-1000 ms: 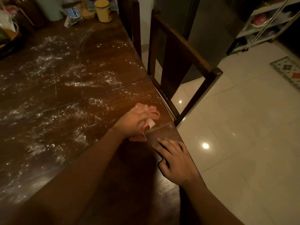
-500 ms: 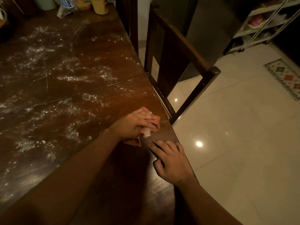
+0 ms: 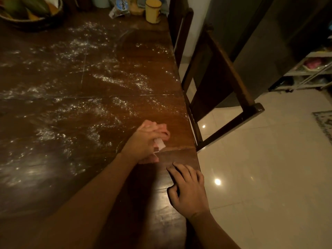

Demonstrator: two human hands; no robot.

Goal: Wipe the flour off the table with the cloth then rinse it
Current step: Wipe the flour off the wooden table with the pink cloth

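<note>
Cloth [image 3: 162, 132] sat bunched under my left grip [image 3: 145, 141], fingers curled over it, at the edge of the worktop [image 3: 179, 157] beside the flour [image 3: 111, 108]. It looked soft, light and limp, so I judged a whole-palm bunching hold best. My right grip [image 3: 188, 191] lay spread flat nearby.

The middle and left of the tabletop [image 3: 158, 221] carry only scattered flour [image 3: 116, 81]: open sweeping room. A basket [image 3: 36, 20], a packet [image 3: 119, 10] and a yellow mug [image 3: 152, 12] line the far edge. A chair [image 3: 230, 69] stands just beside the right edge, a 2nd chair [image 3: 179, 29] beyond it. The left hand [image 3: 143, 142], holding the cloth [image 3: 162, 131], and the right hand [image 3: 188, 191] fill the near right corner.
</note>
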